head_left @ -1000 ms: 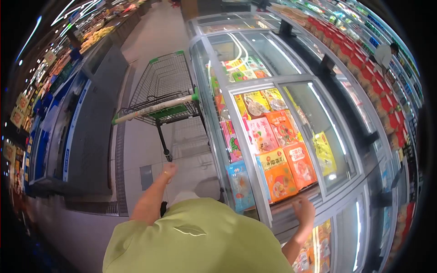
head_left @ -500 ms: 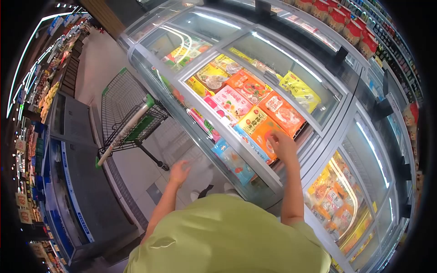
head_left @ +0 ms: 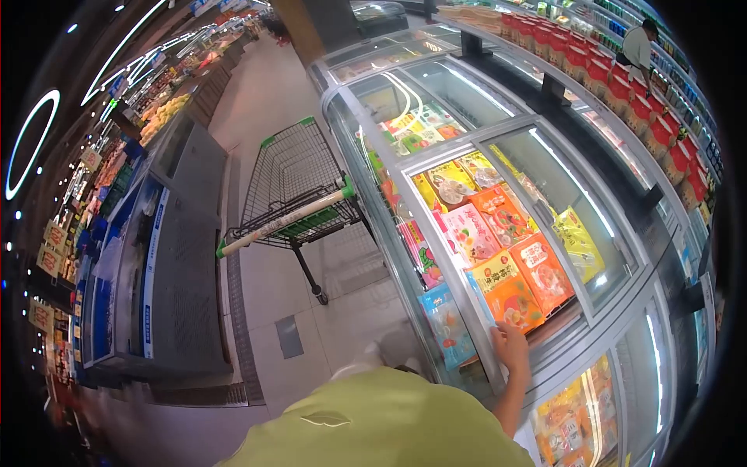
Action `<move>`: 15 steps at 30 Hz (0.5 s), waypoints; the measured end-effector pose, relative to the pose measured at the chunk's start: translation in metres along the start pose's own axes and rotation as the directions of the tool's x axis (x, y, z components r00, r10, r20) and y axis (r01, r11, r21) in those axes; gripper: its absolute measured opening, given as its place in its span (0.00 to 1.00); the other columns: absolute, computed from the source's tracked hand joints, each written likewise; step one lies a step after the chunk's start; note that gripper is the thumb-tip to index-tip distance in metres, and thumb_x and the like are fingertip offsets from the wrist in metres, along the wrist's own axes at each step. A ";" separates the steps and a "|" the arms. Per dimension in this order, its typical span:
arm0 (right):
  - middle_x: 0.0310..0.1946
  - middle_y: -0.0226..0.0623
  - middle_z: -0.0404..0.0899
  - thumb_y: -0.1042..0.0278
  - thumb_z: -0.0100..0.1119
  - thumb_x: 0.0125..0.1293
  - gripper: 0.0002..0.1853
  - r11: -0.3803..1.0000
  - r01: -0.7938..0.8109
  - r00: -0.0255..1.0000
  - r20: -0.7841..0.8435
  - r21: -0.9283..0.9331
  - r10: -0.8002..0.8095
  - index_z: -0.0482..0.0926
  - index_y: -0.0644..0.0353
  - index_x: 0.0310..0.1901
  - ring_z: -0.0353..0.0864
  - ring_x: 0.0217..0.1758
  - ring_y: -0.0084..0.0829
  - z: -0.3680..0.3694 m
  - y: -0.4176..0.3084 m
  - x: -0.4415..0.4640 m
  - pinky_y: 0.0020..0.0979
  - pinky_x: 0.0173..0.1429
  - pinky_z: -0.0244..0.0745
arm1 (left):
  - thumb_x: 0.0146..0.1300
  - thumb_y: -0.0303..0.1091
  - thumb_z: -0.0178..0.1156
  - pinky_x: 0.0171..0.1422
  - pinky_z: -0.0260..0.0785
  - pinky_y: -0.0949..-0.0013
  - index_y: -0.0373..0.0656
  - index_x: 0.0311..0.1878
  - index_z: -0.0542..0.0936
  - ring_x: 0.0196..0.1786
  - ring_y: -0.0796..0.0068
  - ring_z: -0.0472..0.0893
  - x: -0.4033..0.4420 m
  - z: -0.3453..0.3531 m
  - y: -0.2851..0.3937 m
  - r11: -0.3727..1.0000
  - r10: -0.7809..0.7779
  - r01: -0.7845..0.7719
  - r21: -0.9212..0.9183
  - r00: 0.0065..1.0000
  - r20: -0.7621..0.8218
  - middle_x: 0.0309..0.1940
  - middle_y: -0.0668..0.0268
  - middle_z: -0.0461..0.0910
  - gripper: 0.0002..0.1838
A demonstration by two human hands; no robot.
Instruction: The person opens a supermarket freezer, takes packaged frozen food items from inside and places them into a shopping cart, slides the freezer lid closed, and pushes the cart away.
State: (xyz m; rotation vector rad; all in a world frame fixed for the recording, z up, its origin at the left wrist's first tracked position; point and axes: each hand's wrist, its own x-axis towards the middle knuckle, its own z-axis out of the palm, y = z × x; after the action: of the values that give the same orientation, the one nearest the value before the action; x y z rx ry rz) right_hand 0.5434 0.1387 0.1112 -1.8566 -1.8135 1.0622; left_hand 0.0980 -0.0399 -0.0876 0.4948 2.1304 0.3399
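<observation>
orange pack [head_left: 513, 302] likely soft, slick, best pinched by freezer rim [head_left: 476, 342]; right hand [head_left: 512, 348] grip can't be told, left hand unseen

My right fingers [head_left: 507, 337] curl at the near edge of an orange-and-yellow packet [head_left: 513, 300] in the freezer [head_left: 599, 335]; whether they touch it, I can't tell. A pink packet [head_left: 471, 233] lies just beyond. Left of the freezer, a shopping cart [head_left: 288, 220] stands on the tiled floor [head_left: 358, 321].
</observation>
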 end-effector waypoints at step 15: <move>0.25 0.36 0.77 0.69 0.59 0.63 0.08 0.838 0.387 0.770 -0.634 0.384 -0.066 0.78 0.66 0.36 0.76 0.28 0.26 -0.020 -0.009 0.042 0.26 0.37 0.72 | 0.55 0.34 0.64 0.63 0.65 0.57 0.42 0.53 0.74 0.58 0.53 0.73 -0.225 -0.005 0.371 -0.090 0.939 -0.940 0.328 -0.190 -0.288 0.61 0.53 0.69 0.22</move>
State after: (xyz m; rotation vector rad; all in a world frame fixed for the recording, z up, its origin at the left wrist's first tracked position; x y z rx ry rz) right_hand 0.5468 0.1854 0.1193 -1.3780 -1.2008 0.6450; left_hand 0.2924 0.1819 0.2304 2.3097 1.5800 1.4664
